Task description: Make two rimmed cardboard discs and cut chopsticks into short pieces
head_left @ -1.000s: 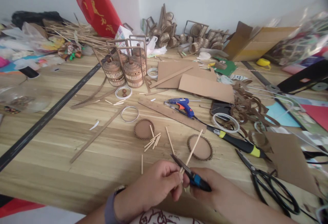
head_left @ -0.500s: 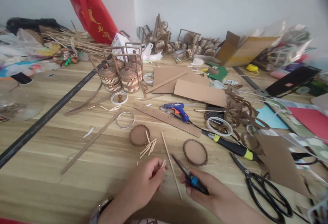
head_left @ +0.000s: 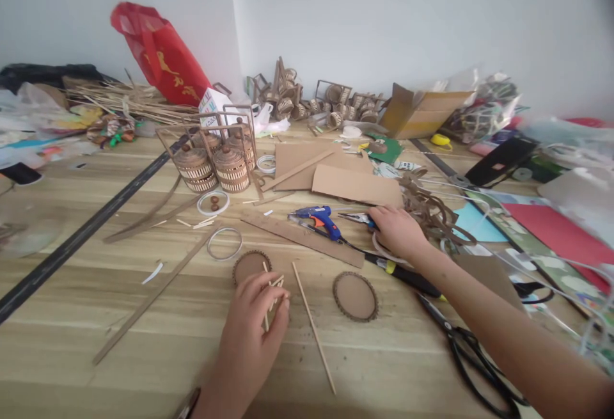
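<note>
The left hand (head_left: 256, 316) is curving its fingers and thumb around some short sticks (head_left: 275, 282), with a narrow gap between thumb and fingertips; whether it is gripping them or only touching them, I cannot tell. The sticks are lying just below the left disc (head_left: 250, 265), and the hand is covering part of the disc's lower edge. The right hand (head_left: 398, 233) is holding the pliers (head_left: 352, 217) by the handles, farther out over the surface (head_left: 158, 368), with their tips pointing left toward the blue glue gun (head_left: 327, 219). Whether the pliers are touching the surface, I cannot tell.

A long stick (head_left: 313, 326) is lying apart, between the left hand and the right disc (head_left: 355, 296). Both discs are lying flat, each showing a ridged brown rim. The black scissors (head_left: 472, 358) are lying near the right forearm. A brown strip (head_left: 307, 240) is stretching just below the glue gun, and a ring (head_left: 224, 244) is lying above the left disc. Farther back, lidded baskets (head_left: 231, 169) are standing upright in frames, and two beads (head_left: 214, 203) are sitting inside a white roll (head_left: 200, 205).
</note>
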A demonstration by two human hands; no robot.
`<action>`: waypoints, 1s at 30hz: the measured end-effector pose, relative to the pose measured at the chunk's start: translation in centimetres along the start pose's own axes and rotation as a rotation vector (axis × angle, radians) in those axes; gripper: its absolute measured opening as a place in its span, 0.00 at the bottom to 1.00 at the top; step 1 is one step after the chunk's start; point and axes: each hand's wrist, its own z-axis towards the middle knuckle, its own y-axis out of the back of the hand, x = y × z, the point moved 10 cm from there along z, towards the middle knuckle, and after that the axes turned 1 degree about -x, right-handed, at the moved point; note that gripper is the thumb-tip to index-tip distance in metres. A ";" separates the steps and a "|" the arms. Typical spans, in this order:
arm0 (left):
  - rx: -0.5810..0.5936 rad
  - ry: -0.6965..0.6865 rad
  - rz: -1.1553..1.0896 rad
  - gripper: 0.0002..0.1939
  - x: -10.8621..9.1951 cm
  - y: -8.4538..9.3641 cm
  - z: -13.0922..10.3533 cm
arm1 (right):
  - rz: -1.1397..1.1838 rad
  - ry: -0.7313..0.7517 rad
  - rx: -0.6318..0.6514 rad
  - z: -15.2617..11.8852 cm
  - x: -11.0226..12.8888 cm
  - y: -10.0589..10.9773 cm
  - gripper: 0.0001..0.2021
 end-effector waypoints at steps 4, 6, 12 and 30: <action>0.005 0.093 -0.101 0.08 0.5 0.4 -0.3 | -0.043 0.021 0.040 3.0 -0.8 -1.7 0.13; 0.021 0.158 -0.156 0.09 0.9 0.4 -0.4 | -0.051 0.026 0.053 3.8 -0.8 -2.3 0.14; 0.119 0.368 -0.296 0.10 1.5 -0.5 -0.8 | -0.047 0.044 0.070 4.8 -0.4 -2.5 0.14; 0.314 1.090 -1.352 0.21 2.0 -8.8 -3.5 | 0.319 0.862 -0.564 -12.5 17.1 10.6 0.14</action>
